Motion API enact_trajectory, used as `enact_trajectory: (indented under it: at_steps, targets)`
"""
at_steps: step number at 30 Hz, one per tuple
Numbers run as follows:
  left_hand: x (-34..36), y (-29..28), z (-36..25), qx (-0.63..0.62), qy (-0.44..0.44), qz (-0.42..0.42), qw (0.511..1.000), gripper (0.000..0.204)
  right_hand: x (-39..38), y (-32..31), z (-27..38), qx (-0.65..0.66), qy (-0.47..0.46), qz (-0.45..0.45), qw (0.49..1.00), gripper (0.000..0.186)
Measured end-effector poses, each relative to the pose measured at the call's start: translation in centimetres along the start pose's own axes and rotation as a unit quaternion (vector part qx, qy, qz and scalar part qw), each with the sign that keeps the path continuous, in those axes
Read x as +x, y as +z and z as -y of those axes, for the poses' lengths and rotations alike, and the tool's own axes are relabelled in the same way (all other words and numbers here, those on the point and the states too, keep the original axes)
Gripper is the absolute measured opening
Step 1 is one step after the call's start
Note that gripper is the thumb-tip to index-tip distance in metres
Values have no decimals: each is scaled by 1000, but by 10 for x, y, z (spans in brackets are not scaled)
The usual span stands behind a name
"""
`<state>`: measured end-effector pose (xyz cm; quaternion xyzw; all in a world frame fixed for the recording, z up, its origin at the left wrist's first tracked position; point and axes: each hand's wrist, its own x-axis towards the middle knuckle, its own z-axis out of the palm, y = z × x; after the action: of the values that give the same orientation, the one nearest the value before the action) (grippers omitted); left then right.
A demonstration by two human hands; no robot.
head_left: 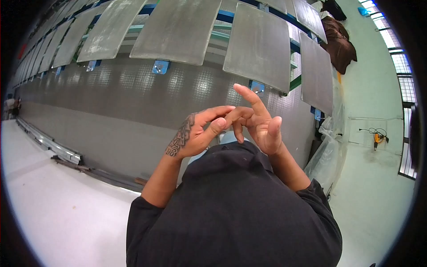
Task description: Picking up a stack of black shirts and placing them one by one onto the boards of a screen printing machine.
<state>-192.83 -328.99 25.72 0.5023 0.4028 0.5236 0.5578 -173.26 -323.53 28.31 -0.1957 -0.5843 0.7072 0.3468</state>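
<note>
My hands meet in front of my dark shirt, above the grey floor. My left hand (pixel 195 135) comes in from the left, its thumb and forefinger pinched around a bent finger of my right hand. My right hand (pixel 262 127) is turned with part of its palm showing. Its forefinger points up and away, its thumb stands apart, and the other fingers curl loosely with nothing in them. No tool or part shows in either hand. Just beyond my fingers, the nearest flat grey metal panel (pixel 258 46) leans on a rack, and a blue bracket (pixel 257 88) sits at its lower edge.
A long row of similar panels (pixel 175 31) runs off to the left on blue rails. Clear plastic sheeting (pixel 327 155) and a brown cover (pixel 338 42) lie at the right. A yellow tool with a cord (pixel 376 140) is by the pale green wall. Metal profiles (pixel 49 142) lie at the left.
</note>
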Motion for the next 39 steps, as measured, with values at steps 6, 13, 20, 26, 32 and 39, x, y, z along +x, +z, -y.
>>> enact_trajectory:
  at_steps: [6, 13, 20, 26, 32, 39]
  targets:
    - [-5, 12, -3, -44, -72, 25, 996, 35, -9, -20, 6, -47, -2, 61, 997, 116]
    - [26, 53, -6, 97, -123, -21, 987, 21, -31, -64, 17, -161, 11, 127, 979, 110]
    - [79, 139, -7, 155, -147, -13, 977, 23, -74, -146, 39, -128, 6, 111, 985, 108]
    - [126, 199, -6, 146, -166, 111, 969, 27, -111, -215, 58, 28, -3, 74, 997, 118]
    - [160, 235, 18, -83, -218, 237, 943, 37, -147, -265, 80, 70, -5, 12, 997, 129]
    - [195, 276, 26, -33, -255, 278, 926, 31, -174, -299, 83, -51, -45, 7, 998, 128]
